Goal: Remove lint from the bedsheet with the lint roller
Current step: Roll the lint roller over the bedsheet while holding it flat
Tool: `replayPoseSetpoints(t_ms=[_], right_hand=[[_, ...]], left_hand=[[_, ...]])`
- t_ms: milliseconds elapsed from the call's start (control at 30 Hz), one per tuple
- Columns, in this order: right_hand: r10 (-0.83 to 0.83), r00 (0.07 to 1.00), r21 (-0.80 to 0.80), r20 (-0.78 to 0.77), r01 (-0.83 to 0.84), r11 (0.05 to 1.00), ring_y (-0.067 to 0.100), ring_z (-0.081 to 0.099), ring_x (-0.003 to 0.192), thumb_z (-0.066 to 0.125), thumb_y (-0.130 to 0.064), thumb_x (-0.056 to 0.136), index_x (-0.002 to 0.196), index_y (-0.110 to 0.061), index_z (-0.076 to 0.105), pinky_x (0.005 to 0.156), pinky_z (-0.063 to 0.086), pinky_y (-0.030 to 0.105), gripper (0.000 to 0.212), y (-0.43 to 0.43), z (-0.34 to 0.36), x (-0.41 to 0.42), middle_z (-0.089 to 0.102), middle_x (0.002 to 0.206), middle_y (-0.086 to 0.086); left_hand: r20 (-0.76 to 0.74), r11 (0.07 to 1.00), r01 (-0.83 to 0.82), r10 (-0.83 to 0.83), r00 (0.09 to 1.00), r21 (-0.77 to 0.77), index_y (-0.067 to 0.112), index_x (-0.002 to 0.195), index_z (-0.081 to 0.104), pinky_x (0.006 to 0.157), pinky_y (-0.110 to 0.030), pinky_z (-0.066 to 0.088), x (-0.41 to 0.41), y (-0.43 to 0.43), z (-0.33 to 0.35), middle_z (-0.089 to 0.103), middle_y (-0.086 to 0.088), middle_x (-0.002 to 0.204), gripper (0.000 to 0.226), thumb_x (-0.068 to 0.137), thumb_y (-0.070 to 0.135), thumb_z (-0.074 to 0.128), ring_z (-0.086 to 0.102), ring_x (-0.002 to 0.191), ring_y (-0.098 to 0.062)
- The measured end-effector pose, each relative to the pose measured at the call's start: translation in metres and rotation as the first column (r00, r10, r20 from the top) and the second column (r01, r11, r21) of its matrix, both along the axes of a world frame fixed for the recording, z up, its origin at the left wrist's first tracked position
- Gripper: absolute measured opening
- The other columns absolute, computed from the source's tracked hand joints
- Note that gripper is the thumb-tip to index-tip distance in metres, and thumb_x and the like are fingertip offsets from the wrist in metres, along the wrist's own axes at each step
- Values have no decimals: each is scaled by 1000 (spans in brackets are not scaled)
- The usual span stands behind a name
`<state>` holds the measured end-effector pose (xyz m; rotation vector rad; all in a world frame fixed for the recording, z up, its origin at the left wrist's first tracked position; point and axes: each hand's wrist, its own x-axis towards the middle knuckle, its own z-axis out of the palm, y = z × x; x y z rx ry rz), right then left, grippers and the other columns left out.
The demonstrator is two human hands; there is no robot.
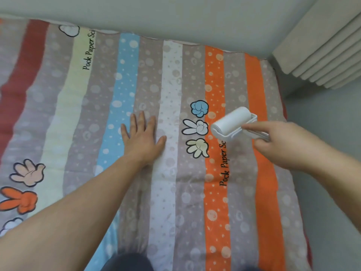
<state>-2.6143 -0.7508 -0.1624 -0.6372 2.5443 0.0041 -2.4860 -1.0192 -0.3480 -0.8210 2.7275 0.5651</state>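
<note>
On the striped bedsheet (170,192), the left hand (142,137) presses flat, fingers spread, while the right hand (283,145) grips the white lint roller (232,122) near a beige ribbed headboard (322,49).

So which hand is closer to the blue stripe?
Left. The left hand lies flat, its edge touching the blue stripe; the right hand holds the lint roller far off, over by the orange stripes.
</note>
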Motion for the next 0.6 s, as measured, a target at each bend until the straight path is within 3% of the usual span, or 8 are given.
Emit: replayPoseSetpoints(t_ms=[100,200,267,333,400,500,600], right_hand=[[-11,1000,-185,-25,6,983,18,58,80,41,-18,93,144,-42,40,65,47,30,56,-77,-44,2,53,141,-2],[-42,999,-240,-15,38,970,26,59,90,37,-15,95,149,-38,32,66,48,33,58,-134,-96,-6,53,140,4],[-93,995,-221,-30,84,972,29,58,88,37,-12,94,150,-38,29,65,50,36,62,-154,-117,-10,58,128,7],[-123,992,-186,-14,118,975,26,53,78,37,-11,94,150,-38,28,56,41,33,63,-160,-125,-10,60,114,10],[-107,994,-139,-13,104,985,23,48,75,37,-12,95,151,-36,27,57,38,33,61,-154,-123,-5,58,108,11],[-83,997,-103,4,83,991,26,52,85,38,-16,95,150,-34,31,66,45,35,58,-133,-116,5,59,114,10],[-81,995,-60,50,84,995,24,51,84,39,-18,94,147,-37,35,62,39,32,57,-108,-105,14,61,126,6]], left_hand=[[-15,999,35,-35,999,33,27,162,-2,120,-53,-19,5,-13,-5,-20,1,168,84,98,63,37,-26,152,-22],[-54,995,8,-3,999,100,23,162,-5,121,-49,-20,6,-21,-11,-19,6,168,93,95,65,43,-25,152,-17],[-74,991,-5,15,997,131,23,161,-7,119,-46,-22,6,-23,-13,-19,8,168,96,94,64,46,-25,152,-15],[-84,989,-1,13,996,148,22,161,-9,118,-45,-24,7,-24,-15,-22,9,167,93,96,61,45,-28,151,-14],[-83,984,10,5,997,176,21,162,-9,119,-45,-23,7,-25,-16,-23,8,167,87,100,55,41,-29,151,-14],[-82,979,14,3,997,201,20,162,-9,119,-45,-23,6,-27,-16,-23,7,167,79,103,48,37,-29,151,-14],[-62,980,18,-6,998,200,21,162,-9,119,-46,-23,5,-25,-14,-23,7,167,74,104,43,32,-28,151,-14]])
